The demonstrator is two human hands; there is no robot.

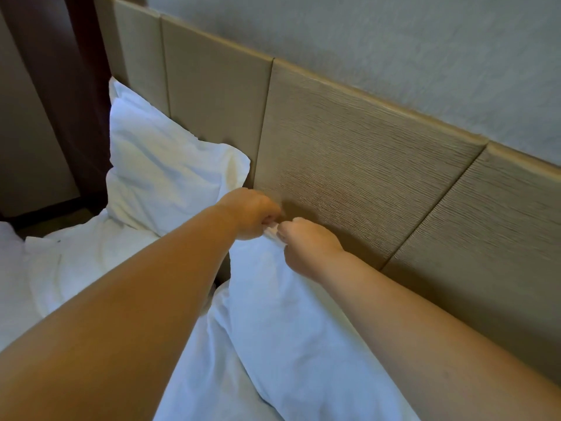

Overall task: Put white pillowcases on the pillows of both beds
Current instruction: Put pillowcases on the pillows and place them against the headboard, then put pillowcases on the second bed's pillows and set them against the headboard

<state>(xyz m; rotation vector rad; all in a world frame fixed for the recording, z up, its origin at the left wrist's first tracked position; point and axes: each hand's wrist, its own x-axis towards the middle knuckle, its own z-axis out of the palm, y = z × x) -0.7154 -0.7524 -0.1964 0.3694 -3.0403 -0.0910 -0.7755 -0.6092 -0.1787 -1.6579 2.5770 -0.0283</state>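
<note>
Gripping is confirmed on both sides in the head view. At centre frame the left hand [252,214] and right hand [306,244] have their fingers curled tight, and both pinch one small bunched corner of the white cloth pillowcase [273,314]. The pillowcase runs from that corner down to the lower centre of the frame and appears filled by its pillow. Its open end is out of sight, so the fit cannot be told.

Risks, as judged:
- Both grips share one small fold of cloth. A hard shake or pull could slip it free and let the pillow drop or slide inside the case.
- The knuckles sit just beside the beige padded headboard [349,153], so an upward or forward jerk could strike it.

Edges and room:
- The headboard closes off the upper and right side.
- A second white cased pillow [158,165] leans against it at upper left, near the left hand.
- Rumpled white bed linen [76,262] lies at left, with the dark brown curtain [76,86] beyond it.
- Open room lies toward the lower left, back along the forearms.
</note>
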